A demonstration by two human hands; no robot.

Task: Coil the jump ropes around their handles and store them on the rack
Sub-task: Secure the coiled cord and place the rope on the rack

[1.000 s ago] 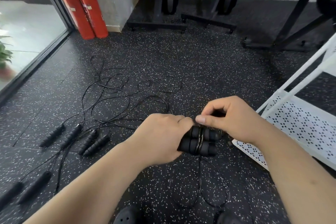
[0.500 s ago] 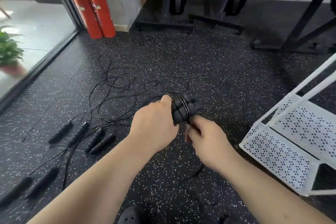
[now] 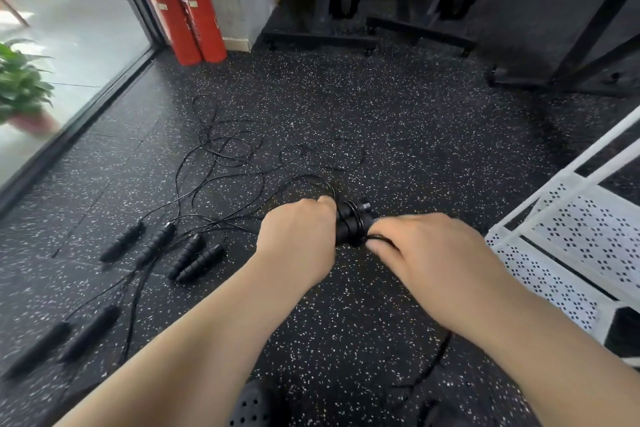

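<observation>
My left hand [image 3: 298, 236] grips a pair of black foam jump-rope handles [image 3: 351, 224] held side by side, with a few turns of thin black cord around them. My right hand [image 3: 415, 250] pinches that cord just below the handles; its loose tail [image 3: 433, 367] trails down to the floor under my right forearm. Several more black handles [image 3: 166, 246] and tangled cords [image 3: 235, 163] lie on the speckled floor to the left. The white perforated rack [image 3: 568, 253] stands at the right.
Two red fire extinguishers [image 3: 183, 7] stand by the wall at the back left, beside a glass wall with a potted plant [image 3: 20, 87] behind it. Black equipment stands [image 3: 332, 35] and a frame [image 3: 588, 45] line the back. My dark shoe [image 3: 249, 409] shows at the bottom.
My right hand went from above the handles to under them, then out to their right, carrying the cord around. The handles tilted from lying crosswise to pointing away from me.
</observation>
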